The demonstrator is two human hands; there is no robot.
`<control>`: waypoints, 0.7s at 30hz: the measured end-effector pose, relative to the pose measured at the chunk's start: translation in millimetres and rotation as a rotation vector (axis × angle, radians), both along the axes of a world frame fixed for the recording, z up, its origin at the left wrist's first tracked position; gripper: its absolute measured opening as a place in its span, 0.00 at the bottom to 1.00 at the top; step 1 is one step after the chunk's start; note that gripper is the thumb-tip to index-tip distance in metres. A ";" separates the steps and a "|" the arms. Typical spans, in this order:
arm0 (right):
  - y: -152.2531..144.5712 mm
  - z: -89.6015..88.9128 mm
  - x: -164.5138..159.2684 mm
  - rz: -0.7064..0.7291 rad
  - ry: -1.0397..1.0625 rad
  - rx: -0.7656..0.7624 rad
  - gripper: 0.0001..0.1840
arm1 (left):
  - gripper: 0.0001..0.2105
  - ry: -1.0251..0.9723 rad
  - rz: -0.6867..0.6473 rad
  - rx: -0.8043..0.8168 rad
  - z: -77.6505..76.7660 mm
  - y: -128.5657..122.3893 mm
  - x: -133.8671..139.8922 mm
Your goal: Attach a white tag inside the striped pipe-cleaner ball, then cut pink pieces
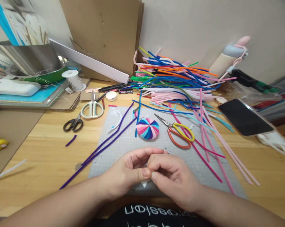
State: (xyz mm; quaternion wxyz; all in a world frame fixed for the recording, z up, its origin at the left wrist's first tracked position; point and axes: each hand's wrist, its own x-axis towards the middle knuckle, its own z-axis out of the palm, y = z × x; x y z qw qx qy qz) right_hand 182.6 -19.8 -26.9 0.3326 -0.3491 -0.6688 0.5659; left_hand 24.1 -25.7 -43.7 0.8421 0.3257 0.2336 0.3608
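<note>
Over the near part of the grey cutting mat (130, 142), my left hand (135, 170) and my right hand (173, 176) meet with thumbs and fingertips pressed together. A small white tip (144, 183) shows just below the thumbs; what they pinch is otherwise hidden. Beyond them lies a round striped pipe-cleaner disc (147, 129) in pink, blue, purple and white. Scissors with one yellow and one orange handle (180, 134) rest open to its right. Two long purple pipe cleaners (102, 149) lie on the left, and magenta pipe cleaners (204, 156) on the right.
A heap of coloured pipe cleaners (173, 78) fills the back. White-handled scissors (92, 108), black scissors (73, 123) and a clear spool (73, 81) stand left. A phone (245, 116) and a bottle (227, 58) are at right. Cardboard (104, 34) leans on the wall.
</note>
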 end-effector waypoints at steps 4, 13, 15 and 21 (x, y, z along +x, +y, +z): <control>3.5 1.4 0.4 0.028 0.028 0.009 0.08 | 0.22 0.022 0.014 0.017 -1.0 1.3 -1.0; 4.1 -5.9 3.1 0.149 0.343 -0.097 0.06 | 0.24 0.059 -0.011 -0.013 10.6 7.3 -8.7; 3.5 -6.4 3.2 0.150 0.366 -0.100 0.06 | 0.22 0.066 0.013 -0.022 12.1 7.0 -8.7; 7.0 -10.1 3.3 0.056 0.341 -0.003 0.07 | 0.16 0.127 0.184 0.021 6.6 10.0 -8.1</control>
